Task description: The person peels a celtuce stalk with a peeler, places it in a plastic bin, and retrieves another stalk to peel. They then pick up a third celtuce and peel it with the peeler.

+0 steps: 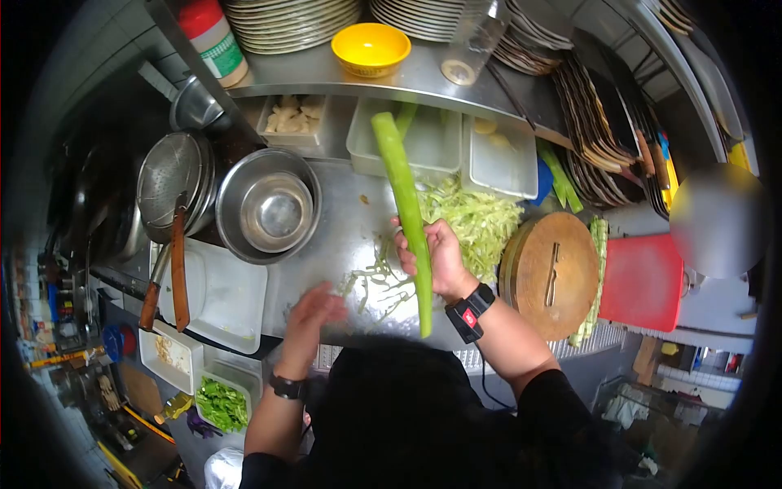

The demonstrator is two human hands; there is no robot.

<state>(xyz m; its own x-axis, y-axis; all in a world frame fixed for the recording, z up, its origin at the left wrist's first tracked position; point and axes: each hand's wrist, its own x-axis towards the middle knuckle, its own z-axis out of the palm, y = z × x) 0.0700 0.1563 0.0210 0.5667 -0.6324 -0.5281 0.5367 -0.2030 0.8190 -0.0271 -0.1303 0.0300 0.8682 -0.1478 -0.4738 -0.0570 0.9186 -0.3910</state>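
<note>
A long, pale green peeled celtuce stem stands nearly lengthwise in front of me, with my right hand wrapped around its middle. My left hand is to the left of the stem, apart from it; motion blurs it, but the fingers look stretched out with nothing in them. Beyond my right hand lies a heap of light green peelings, and thin loose strips are scattered on the steel counter between my hands. A metal peeler rests on the round wooden chopping block at the right.
Nested steel bowls and strainers stand left, above a white tray. White bins sit under a shelf holding plates and a yellow bowl. A red board lies far right; chopped greens are lower left.
</note>
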